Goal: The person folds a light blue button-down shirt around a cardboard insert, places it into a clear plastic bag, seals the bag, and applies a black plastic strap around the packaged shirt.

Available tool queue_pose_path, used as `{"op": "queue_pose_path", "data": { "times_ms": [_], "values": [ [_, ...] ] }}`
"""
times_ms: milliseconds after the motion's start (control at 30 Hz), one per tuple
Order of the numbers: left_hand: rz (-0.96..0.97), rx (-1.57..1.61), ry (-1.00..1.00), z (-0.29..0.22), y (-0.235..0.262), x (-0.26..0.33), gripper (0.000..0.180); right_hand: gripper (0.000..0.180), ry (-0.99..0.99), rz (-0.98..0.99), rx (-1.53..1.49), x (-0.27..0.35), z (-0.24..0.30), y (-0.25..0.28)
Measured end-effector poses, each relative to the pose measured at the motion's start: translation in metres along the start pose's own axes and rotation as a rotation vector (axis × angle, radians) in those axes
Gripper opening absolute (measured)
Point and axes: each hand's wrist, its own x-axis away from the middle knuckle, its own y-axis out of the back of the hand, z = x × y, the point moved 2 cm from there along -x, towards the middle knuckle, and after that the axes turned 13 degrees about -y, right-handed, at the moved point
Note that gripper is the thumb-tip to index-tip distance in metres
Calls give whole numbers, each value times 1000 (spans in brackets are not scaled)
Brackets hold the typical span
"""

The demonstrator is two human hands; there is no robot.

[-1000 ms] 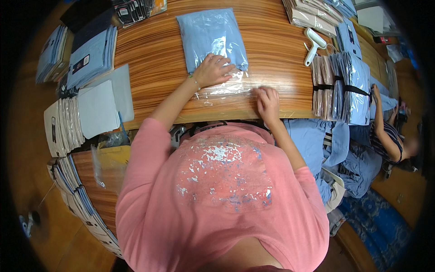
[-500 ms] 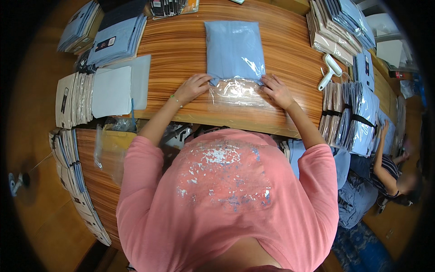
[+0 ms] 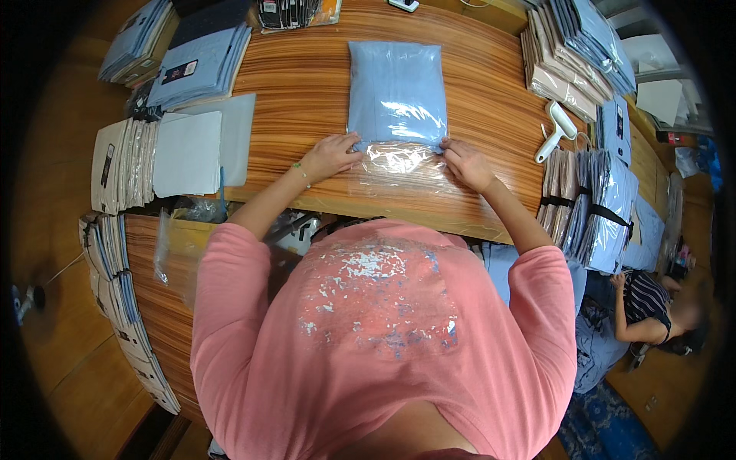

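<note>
A folded light-blue garment (image 3: pixel 397 84) lies flat on the wood-grain table in front of me, inside a clear plastic bag (image 3: pixel 402 159). The bag's loose, crinkled end spreads toward me past the garment's near edge. My left hand (image 3: pixel 337 156) pinches the bag at the garment's near left corner. At the near right corner, my right hand (image 3: pixel 466 163) grips it the same way, fingers closed. What exactly lies between the fingertips is partly hidden.
White boards (image 3: pixel 188 153) and beige packed garments (image 3: pixel 123 165) lie left. At right are a white lint roller (image 3: pixel 557 130) and strapped stacks of blue packs (image 3: pixel 609 203). A person in a striped top (image 3: pixel 648 307) is at far right. The table's front edge (image 3: pixel 368 208) runs before me.
Both hands still hold the bag's near corners; the garment's near edge looks straighter and the loose end is drawn slightly toward me. The person at right has lowered an arm.
</note>
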Motion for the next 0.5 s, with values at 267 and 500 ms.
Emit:
{"op": "queue_pose_path", "data": {
  "times_ms": [267,500],
  "values": [
    [-316,417,583,10,-1,-9,22,25,-723,34,-521,-19,-6,-1],
    [-577,308,987,21,-7,-40,25,37,-1001,-274,-495,-52,-12,-27]
  ]
}}
